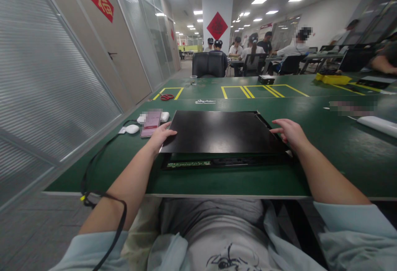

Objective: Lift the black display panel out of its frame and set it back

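Note:
A flat black display panel [217, 132] is in front of me, its near edge raised above a dark frame [229, 162]. A green circuit board strip [189, 164] shows in the gap along the frame's near side. My left hand [160, 136] grips the panel's left edge, with the thumb on top and the other fingers mostly hidden. At the right side my right hand [291, 134] has its fingers apart, the fingertips near or touching the frame's edge; whether they press on it I cannot tell.
Left of the panel lie a phone [151, 123] and a white oval device [132, 129] on a black cord. Beyond are red-handled scissors [166, 97], a clear cup [193, 81], a small black box [266, 79] and a yellow tray [333, 79]. Several people sit at tables farther back.

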Demonstrator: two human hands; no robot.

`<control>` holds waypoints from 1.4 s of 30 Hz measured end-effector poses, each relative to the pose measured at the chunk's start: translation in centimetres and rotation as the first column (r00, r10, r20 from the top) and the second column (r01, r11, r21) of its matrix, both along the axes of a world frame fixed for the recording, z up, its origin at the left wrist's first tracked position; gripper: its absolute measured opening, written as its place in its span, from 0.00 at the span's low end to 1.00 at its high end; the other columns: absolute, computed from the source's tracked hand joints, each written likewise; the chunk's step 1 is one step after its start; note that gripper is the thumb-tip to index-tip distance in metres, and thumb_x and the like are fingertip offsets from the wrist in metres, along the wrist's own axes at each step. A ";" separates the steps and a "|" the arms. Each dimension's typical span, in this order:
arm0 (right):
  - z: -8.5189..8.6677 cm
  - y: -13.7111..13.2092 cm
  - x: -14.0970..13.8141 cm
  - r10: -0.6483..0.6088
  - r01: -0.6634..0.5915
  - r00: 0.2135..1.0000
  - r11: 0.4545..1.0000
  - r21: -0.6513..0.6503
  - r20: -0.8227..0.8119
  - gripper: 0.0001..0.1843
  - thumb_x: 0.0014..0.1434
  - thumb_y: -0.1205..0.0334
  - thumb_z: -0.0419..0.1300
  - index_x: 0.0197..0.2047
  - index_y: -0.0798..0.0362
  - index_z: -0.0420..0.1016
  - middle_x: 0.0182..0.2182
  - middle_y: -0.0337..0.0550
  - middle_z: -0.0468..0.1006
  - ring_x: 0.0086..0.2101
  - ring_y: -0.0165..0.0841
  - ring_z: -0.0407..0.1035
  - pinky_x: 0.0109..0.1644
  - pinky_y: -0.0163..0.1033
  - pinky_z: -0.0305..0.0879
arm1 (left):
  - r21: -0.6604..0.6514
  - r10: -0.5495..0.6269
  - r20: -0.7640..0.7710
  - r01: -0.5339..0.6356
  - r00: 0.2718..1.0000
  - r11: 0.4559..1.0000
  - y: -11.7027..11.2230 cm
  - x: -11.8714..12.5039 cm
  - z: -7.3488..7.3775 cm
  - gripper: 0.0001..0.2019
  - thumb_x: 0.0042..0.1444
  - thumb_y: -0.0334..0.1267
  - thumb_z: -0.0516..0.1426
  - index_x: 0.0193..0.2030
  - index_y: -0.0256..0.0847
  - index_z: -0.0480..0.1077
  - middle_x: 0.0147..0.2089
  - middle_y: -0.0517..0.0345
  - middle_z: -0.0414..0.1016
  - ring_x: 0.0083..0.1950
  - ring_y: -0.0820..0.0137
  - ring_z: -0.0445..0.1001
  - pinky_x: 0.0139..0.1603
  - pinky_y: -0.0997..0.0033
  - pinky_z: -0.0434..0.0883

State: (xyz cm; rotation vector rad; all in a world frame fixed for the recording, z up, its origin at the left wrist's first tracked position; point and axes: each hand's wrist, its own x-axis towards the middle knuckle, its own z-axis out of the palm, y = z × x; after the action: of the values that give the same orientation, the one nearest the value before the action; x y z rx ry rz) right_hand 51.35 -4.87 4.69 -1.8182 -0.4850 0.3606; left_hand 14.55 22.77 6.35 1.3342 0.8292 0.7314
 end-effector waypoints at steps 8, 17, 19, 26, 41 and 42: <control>-0.4 -0.2 0.6 -0.005 0.004 1.000 1.000 0.006 0.025 0.17 0.56 0.52 0.61 0.45 0.52 0.76 0.24 0.46 0.81 0.12 0.25 0.52 0.16 0.32 0.47 | -0.021 0.043 -0.026 -0.044 0.999 0.999 0.0 0.0 0.0 0.28 0.33 0.31 0.65 0.48 0.40 0.74 0.30 0.59 0.80 0.35 0.61 0.80 0.39 0.65 0.75; -0.1 -0.3 0.3 -0.050 0.049 0.998 0.999 0.010 0.046 0.15 0.55 0.53 0.61 0.43 0.52 0.77 0.23 0.45 0.80 0.12 0.25 0.53 0.15 0.33 0.47 | -0.059 0.016 0.072 -0.011 0.997 0.998 -0.5 0.0 0.1 0.29 0.35 0.31 0.61 0.51 0.39 0.73 0.36 0.56 0.82 0.41 0.59 0.81 0.38 0.66 0.75; -0.1 -0.3 0.3 -0.060 0.059 0.997 0.998 0.008 0.053 0.15 0.55 0.53 0.61 0.42 0.52 0.77 0.23 0.44 0.80 0.12 0.25 0.52 0.15 0.33 0.47 | -0.055 0.014 0.089 -0.009 0.996 0.998 -0.6 0.1 0.2 0.28 0.35 0.30 0.61 0.49 0.39 0.74 0.37 0.56 0.82 0.41 0.60 0.80 0.39 0.66 0.75; -0.6 -0.4 0.6 -0.062 0.069 0.990 0.996 -0.053 0.127 0.19 0.56 0.50 0.60 0.45 0.53 0.79 0.27 0.48 0.82 0.15 0.27 0.57 0.17 0.33 0.51 | -0.039 -0.058 0.066 0.061 0.996 0.997 -0.6 0.0 0.0 0.25 0.35 0.29 0.64 0.46 0.38 0.76 0.38 0.54 0.83 0.41 0.61 0.81 0.43 0.65 0.75; -0.9 -0.4 1.2 -0.023 0.100 0.948 0.969 -0.228 0.318 0.14 0.54 0.52 0.62 0.40 0.50 0.80 0.29 0.46 0.83 0.27 0.37 0.72 0.27 0.37 0.64 | -0.078 -0.039 0.082 0.046 0.996 0.996 0.0 0.1 -0.8 0.27 0.37 0.25 0.64 0.49 0.36 0.74 0.38 0.53 0.83 0.37 0.63 0.81 0.44 0.64 0.76; -0.9 -0.4 1.1 -0.021 0.109 0.942 0.964 -0.244 0.336 0.12 0.54 0.53 0.62 0.38 0.50 0.80 0.29 0.45 0.83 0.29 0.38 0.73 0.28 0.37 0.64 | -0.075 -0.039 0.077 0.045 0.996 0.996 0.0 0.1 -0.8 0.26 0.38 0.25 0.64 0.49 0.37 0.74 0.38 0.53 0.83 0.37 0.63 0.81 0.44 0.64 0.76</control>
State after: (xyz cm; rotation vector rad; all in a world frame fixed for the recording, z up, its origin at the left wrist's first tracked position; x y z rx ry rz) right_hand 52.46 -5.28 3.83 -2.1598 -0.6300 0.0701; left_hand 14.65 22.75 5.58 1.2446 0.7597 0.7063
